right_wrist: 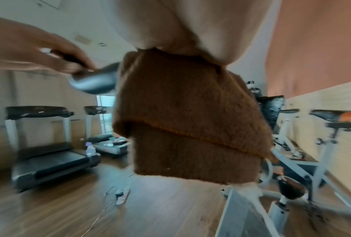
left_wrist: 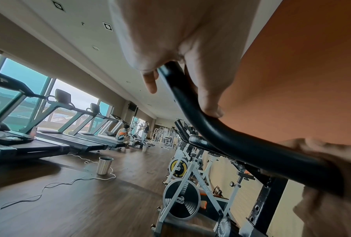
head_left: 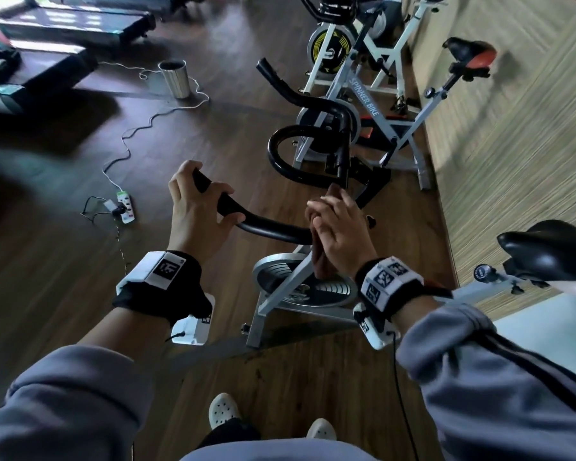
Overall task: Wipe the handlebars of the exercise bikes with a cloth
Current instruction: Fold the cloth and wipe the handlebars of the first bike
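Gym floor (head_left: pixel 213 144), left hand (head_left: pixel 197 207) gripping handlebar (head_left: pixel 270 229)

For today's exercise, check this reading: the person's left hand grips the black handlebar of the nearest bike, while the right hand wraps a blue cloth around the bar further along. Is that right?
Not quite: the cloth is brown, not blue, as the right wrist view shows plainly. The rest stands: the left hand has its grip on the black handlebar, and the right hand holds the cloth around the bar further along.

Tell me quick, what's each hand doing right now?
Left hand: curled round the handlebar, holding its left end.
Right hand: holds the brown cloth on the handlebar.
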